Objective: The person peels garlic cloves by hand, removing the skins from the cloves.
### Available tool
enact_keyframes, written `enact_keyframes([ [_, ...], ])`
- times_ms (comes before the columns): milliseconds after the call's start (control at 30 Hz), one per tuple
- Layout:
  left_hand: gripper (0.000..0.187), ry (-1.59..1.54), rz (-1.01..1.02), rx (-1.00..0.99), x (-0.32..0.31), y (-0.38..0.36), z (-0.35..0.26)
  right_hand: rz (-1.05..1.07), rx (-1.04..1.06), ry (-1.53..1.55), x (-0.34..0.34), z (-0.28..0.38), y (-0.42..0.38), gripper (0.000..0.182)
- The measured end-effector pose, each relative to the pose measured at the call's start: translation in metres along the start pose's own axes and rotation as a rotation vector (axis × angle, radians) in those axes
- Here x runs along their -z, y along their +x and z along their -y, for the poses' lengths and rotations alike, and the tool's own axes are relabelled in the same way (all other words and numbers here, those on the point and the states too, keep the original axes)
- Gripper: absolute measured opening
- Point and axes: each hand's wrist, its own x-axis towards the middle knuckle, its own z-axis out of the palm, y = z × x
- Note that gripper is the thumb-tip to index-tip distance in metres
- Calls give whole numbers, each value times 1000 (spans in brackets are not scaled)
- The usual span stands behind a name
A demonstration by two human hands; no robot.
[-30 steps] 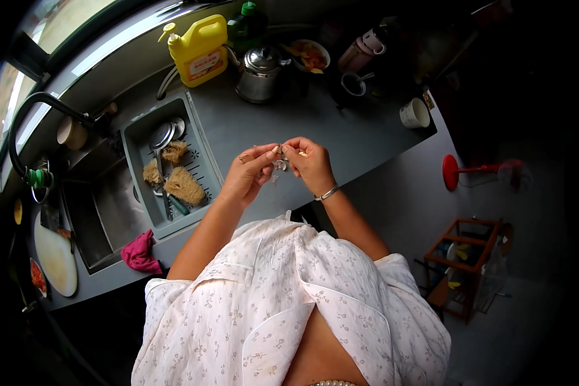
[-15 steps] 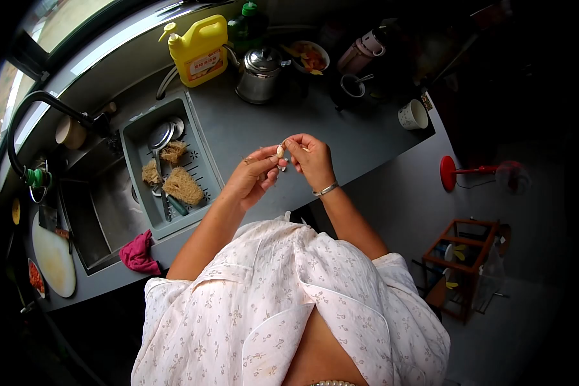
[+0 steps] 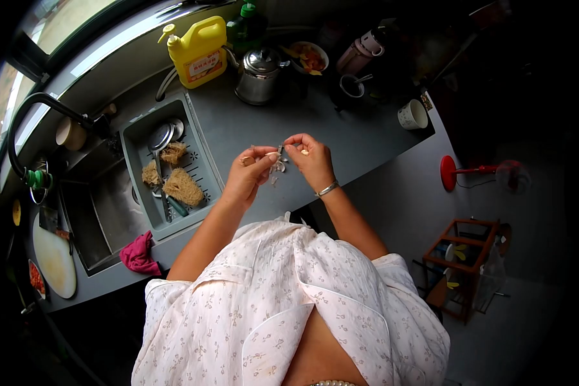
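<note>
My left hand (image 3: 249,172) is closed in a pinch on a small pale garlic clove (image 3: 272,156) above the grey counter (image 3: 238,122). Close on its right, my right hand (image 3: 310,161) is closed too, its thumb and forefinger pinched on a thin bit of skin (image 3: 281,148). Another small pale piece (image 3: 304,152) shows against the fingers of the right hand. Beneath and between the hands, several loose papery skins (image 3: 279,167) lie on the counter.
Left of the hands sits a grey drain tray (image 3: 204,172) with scrubbers and a ladle, beside the sink (image 3: 103,212). A yellow jug (image 3: 202,61), a steel pot (image 3: 258,80) and a bowl (image 3: 325,55) stand behind. A paper cup (image 3: 412,115) is at the right.
My hands have moved slightly apart, the left one shifting a little to the left. The loose skins beneath them are now more visible.
</note>
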Motion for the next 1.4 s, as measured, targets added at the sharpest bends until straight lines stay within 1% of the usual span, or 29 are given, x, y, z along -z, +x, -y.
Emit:
enact_keyframes([
  [67,24,56,-2,-83,1,0,1,9,-21,60,-1,-4,-2,21],
  [133,22,68,-11,-116,-1,-1,1,17,-42,121,0,2,-4,21],
  [200,21,80,-20,-150,-3,-2,0,164,-256,256,6,13,-5,23],
  [267,19,195,-71,-203,-4,-3,0,188,-265,274,6,17,-7,22],
  [300,19,196,-70,-202,-5,-3,1,216,-270,290,5,18,-8,22],
  [367,20,312,-75,-267,-6,-3,2,206,-271,327,4,16,-9,22],
  [500,24,275,-93,-230,-8,-6,-1,184,-246,365,3,18,-11,20],
  [633,26,124,-66,-213,-6,-4,2,154,-210,345,0,19,-16,19],
  [700,26,76,-68,-218,-8,-5,2,56,-61,222,-3,22,-18,19],
  [800,26,3,-58,-226,-10,-6,2,61,-96,198,-1,30,-18,18],
  [900,24,90,-89,-255,-6,-5,4,103,-143,198,2,34,-19,18],
  [967,22,301,-90,-376,-5,-5,6,78,-124,184,1,28,-19,18],
  [1100,20,282,-87,-375,-13,-9,3,29,-120,188,-2,24,-19,16],
  [1167,18,210,-88,-279,-16,-12,1,-4,-82,166,-6,20,-19,15],
  [1233,22,150,-66,-257,-12,-7,6,-37,-44,144,-7,18,-19,14],
  [1300,25,89,-44,-236,-8,-4,9,30,-199,396,-7,18,-20,12],
  [1333,30,-27,5,-183,-7,-3,9,30,-199,396,-7,18,-20,12],
  [1367,34,-143,54,-130,-7,-2,9,57,-238,532,-7,19,-20,11],
  [1400,34,-143,54,-130,-8,-3,8,83,-278,668,-7,20,-20,11],
])
